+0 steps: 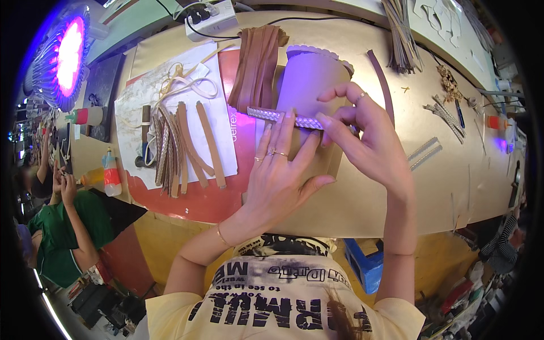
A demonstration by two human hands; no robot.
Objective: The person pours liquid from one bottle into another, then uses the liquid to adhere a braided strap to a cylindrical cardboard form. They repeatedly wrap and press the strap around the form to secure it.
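My left fingers, spread slightly, press the silvery braided strip across the tan curved form on the counter, my right fingers at its right end, grip indeterminable; uneven pressure could skew the braid.

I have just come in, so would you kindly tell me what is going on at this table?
A person has the fingers of the left hand laid across a pale braided strip, with the right hand at its right end; whether it pinches the strip is hard to tell. Brown strips lie beyond, and more braided pieces rest on a white sheet to the left.
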